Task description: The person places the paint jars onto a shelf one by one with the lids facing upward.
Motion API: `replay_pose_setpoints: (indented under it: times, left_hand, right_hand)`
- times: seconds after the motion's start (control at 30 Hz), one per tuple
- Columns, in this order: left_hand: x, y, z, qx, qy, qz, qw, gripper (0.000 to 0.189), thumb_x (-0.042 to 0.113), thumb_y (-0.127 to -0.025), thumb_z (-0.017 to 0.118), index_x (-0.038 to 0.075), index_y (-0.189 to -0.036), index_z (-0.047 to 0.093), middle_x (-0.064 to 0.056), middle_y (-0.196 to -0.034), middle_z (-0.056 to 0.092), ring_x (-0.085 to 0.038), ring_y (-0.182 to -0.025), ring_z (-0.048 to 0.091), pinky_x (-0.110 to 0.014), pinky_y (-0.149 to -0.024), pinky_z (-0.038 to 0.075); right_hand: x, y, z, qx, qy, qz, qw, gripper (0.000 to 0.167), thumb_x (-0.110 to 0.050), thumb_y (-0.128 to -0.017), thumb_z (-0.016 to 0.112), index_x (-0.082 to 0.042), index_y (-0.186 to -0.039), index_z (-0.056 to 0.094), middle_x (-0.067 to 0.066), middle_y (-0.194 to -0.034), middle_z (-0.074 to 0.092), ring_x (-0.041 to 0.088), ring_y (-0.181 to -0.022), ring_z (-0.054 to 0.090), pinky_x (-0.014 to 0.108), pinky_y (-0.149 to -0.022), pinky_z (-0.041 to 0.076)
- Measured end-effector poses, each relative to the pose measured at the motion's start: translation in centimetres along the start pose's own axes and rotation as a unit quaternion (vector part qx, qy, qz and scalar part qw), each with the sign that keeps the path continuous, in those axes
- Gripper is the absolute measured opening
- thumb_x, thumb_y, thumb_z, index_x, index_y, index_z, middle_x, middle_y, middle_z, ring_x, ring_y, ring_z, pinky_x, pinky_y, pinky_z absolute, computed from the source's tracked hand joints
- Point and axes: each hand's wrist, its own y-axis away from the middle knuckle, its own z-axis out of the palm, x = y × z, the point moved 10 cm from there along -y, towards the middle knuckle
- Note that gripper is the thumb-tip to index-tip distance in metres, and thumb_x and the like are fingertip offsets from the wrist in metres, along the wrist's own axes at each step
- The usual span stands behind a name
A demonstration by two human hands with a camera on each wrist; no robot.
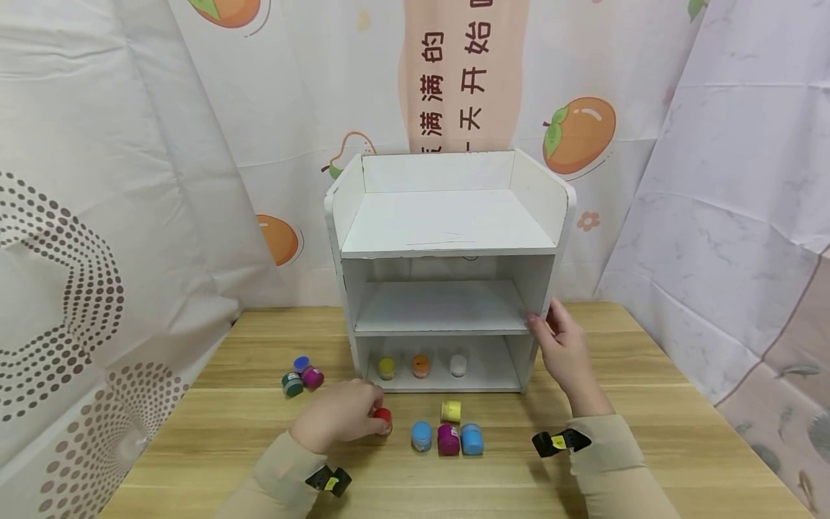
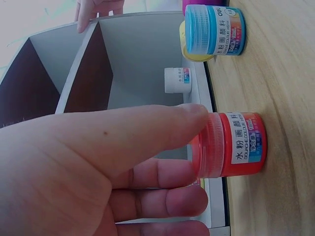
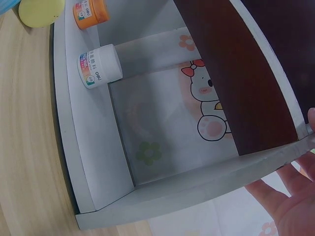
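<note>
My left hand [image 1: 340, 414] pinches a red paint jar [image 1: 382, 420] by its lid, between thumb and fingers. In the left wrist view the red jar stands on the table just before the rack, its label facing the camera. My right hand [image 1: 565, 349] holds the right side panel of a white shelf rack [image 1: 447, 223], thumb at the front edge and fingers outside. On the rack's bottom shelf stand a yellow jar [image 1: 386, 368], an orange jar [image 1: 421, 366] and a white jar [image 1: 458, 365], in a row.
Before the rack are a light blue jar [image 1: 421, 436], a purple jar [image 1: 448, 440], another blue jar [image 1: 472, 439] and a yellow jar [image 1: 450, 411]. Left of it cluster a green jar [image 1: 292, 384], a magenta jar [image 1: 313, 378] and a blue-lidded jar [image 1: 301, 364]. Curtains hang behind.
</note>
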Motion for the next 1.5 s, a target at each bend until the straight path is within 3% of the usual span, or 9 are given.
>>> replay_pose_setpoints:
  times: [0.33, 0.67, 0.9, 1.2, 1.37, 1.5]
  left_hand:
    - [-0.1, -0.2, 0.1, 0.016, -0.019, -0.003, 0.9997, 0.03, 0.043, -0.084, 0.081, 0.021, -0.078, 0.062, 0.01, -0.07, 0.052, -0.01, -0.06, 0.048, -0.029, -0.052, 0.041]
    - [0.0, 0.0, -0.2, 0.019, -0.009, 0.002, 0.9998, 0.027, 0.041, -0.085, 0.081, 0.019, -0.081, 0.066, 0.01, -0.072, 0.055, -0.01, -0.062, 0.05, -0.03, -0.054, 0.043]
    - [0.1, 0.3, -1.2, 0.035, -0.018, -0.004, 0.9992, 0.041, 0.044, -0.088, 0.077, 0.009, -0.109, 0.075, 0.001, -0.094, 0.07, -0.014, -0.077, 0.063, -0.039, -0.069, 0.055]
    - [1.5, 0.7, -1.6, 0.044, -0.063, 0.017, 0.9969, 0.049, 0.042, -0.085, 0.081, 0.013, -0.123, 0.072, -0.006, -0.124, 0.066, -0.027, -0.103, 0.067, -0.048, -0.086, 0.056]
    - [1.8, 0.5, -0.9, 0.044, -0.09, 0.03, 0.9945, 0.049, 0.042, -0.084, 0.08, 0.013, -0.123, 0.072, -0.007, -0.123, 0.066, -0.025, -0.101, 0.067, -0.047, -0.085, 0.055]
    - [1.6, 0.2, -0.1, 0.038, -0.092, 0.026, 0.9947, 0.048, 0.04, -0.082, 0.081, 0.013, -0.121, 0.073, -0.004, -0.114, 0.067, -0.018, -0.087, 0.063, -0.041, -0.076, 0.055]
  right_hand:
    - [0.0, 0.0, 0.1, -0.013, 0.0, 0.009, 0.9999, 0.042, -0.001, -0.103, 0.056, 0.01, -0.143, 0.047, 0.031, -0.136, 0.056, 0.045, -0.13, 0.049, 0.012, -0.091, 0.046]
    - [0.0, 0.2, 0.1, -0.013, -0.005, 0.006, 0.9999, 0.044, -0.001, -0.103, 0.056, 0.008, -0.145, 0.046, 0.032, -0.133, 0.056, 0.046, -0.127, 0.051, 0.012, -0.09, 0.046]
    - [-0.2, 0.2, 0.0, -0.01, -0.002, 0.009, 0.9999, 0.041, -0.002, -0.103, 0.056, 0.01, -0.142, 0.049, 0.031, -0.13, 0.058, 0.045, -0.126, 0.052, 0.012, -0.09, 0.046]
    - [-0.1, 0.1, 0.0, -0.011, 0.002, 0.012, 0.9999, 0.041, -0.002, -0.103, 0.057, 0.01, -0.141, 0.048, 0.03, -0.13, 0.059, 0.044, -0.127, 0.052, 0.013, -0.09, 0.047]
    - [0.0, 0.1, 0.0, -0.011, 0.004, 0.015, 0.9998, 0.041, -0.002, -0.103, 0.057, 0.01, -0.142, 0.048, 0.031, -0.13, 0.058, 0.041, -0.127, 0.052, 0.013, -0.091, 0.047]
    - [0.0, 0.1, 0.0, -0.013, 0.002, 0.016, 0.9998, 0.042, -0.003, -0.104, 0.057, 0.01, -0.143, 0.048, 0.031, -0.131, 0.058, 0.041, -0.128, 0.052, 0.013, -0.091, 0.046]
